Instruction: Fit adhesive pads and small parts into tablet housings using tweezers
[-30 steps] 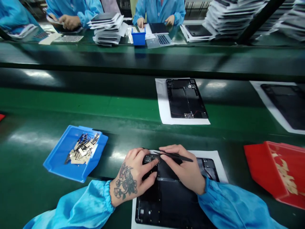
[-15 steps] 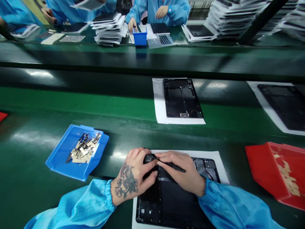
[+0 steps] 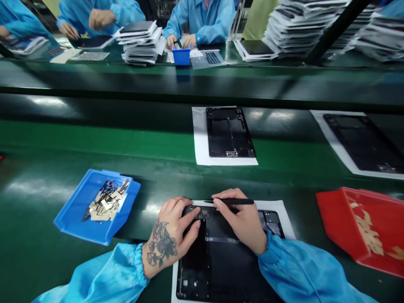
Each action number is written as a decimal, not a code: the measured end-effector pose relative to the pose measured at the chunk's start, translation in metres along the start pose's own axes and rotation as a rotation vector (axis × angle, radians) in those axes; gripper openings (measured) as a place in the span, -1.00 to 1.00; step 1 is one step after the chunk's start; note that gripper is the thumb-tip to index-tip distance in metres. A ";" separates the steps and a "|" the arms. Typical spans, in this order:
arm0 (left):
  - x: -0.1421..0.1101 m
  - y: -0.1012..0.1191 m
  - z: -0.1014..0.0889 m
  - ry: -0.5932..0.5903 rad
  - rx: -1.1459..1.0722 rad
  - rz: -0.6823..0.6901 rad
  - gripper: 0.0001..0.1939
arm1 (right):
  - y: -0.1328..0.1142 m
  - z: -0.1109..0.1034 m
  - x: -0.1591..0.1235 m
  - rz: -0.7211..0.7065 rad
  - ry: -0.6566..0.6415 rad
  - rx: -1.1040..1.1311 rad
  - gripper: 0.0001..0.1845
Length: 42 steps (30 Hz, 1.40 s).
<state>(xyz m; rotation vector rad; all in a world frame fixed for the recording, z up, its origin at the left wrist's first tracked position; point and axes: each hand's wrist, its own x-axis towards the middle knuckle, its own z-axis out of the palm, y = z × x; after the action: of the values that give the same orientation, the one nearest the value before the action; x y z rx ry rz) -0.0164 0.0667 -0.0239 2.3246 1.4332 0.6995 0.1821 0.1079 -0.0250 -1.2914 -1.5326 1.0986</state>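
A black tablet housing (image 3: 233, 269), its inside facing up, lies on a white sheet (image 3: 274, 205) in front of me. My left hand (image 3: 172, 235) rests over its top left corner, index finger pressing near small parts there, thumb held apart. Black tweezers (image 3: 241, 201) are pinched between the thumb and fingers of my right hand (image 3: 241, 223). They lie nearly level above the housing's top edge, with the tip pointing left, near my left index finger. My right hand and sleeve cover some of the housing's right side.
Left of the housing stands a blue bin (image 3: 67, 210) with small flat pieces and wires. A red bin (image 3: 334, 219) holding pale strips is at right. More housings (image 3: 230, 130) lie on sheets beyond. Across the line, people in blue work beside stacks (image 3: 140, 42).
My right hand has drawn back from the left fingertip, lifting the tweezers and turning them nearly level. My left hand stays on the corner. The view has shifted slightly right.
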 end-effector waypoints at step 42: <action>0.049 0.013 0.023 -0.059 0.157 0.005 -0.86 | 0.021 -0.089 -0.043 -0.402 0.102 -0.676 -0.78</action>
<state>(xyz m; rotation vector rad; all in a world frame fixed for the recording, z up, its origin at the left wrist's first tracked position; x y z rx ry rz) 0.0241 0.1048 -0.0245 2.4445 1.5063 0.5326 0.2782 0.0766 -0.0236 -1.3424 -2.0580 0.2500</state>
